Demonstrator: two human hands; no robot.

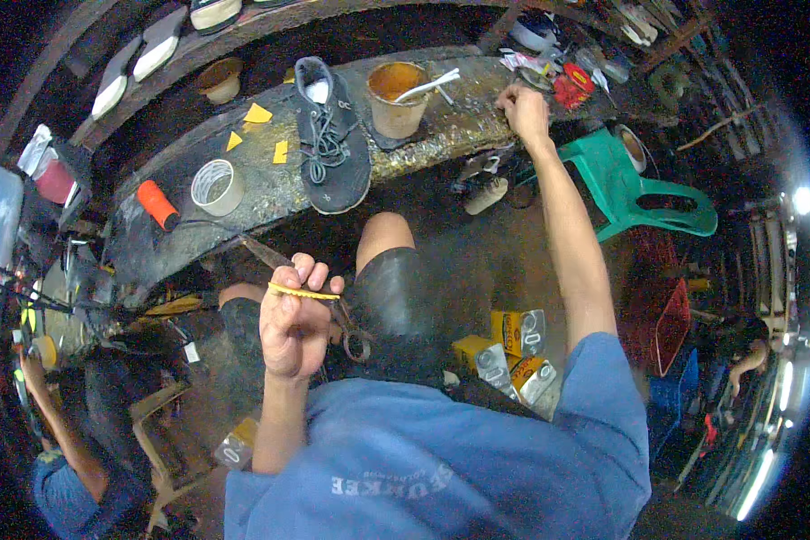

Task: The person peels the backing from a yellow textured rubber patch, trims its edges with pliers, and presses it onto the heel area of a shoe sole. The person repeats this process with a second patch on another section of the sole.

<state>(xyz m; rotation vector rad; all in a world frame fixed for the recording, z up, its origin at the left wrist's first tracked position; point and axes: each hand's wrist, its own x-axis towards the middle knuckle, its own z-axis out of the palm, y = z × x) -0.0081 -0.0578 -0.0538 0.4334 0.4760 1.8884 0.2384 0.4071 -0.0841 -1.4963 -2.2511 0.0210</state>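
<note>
My left hand (295, 315) is closed in front of my lap. Between its fingers is a thin yellow strip (308, 292) with a ridged edge. A pair of dark, worn scissors (358, 346) also lies in this hand, blades pointing up and left, handles below. My right hand (524, 110) reaches to the right end of the workbench (270, 202), fingers curled down at its surface; what they pinch, if anything, is hidden. On the bench stand a dark grey lace-up shoe (342, 171) and a tub (396, 119) of brown stuff with a white-handled tool across it.
Yellow scraps (257, 113), a tape roll (218, 187) and an orange tube (157, 205) lie on the bench's left part. To the right stands a green plastic chair (607, 175). Yellow boxes (517, 333) lie on the floor. A co-worker (81, 477) sits at lower left.
</note>
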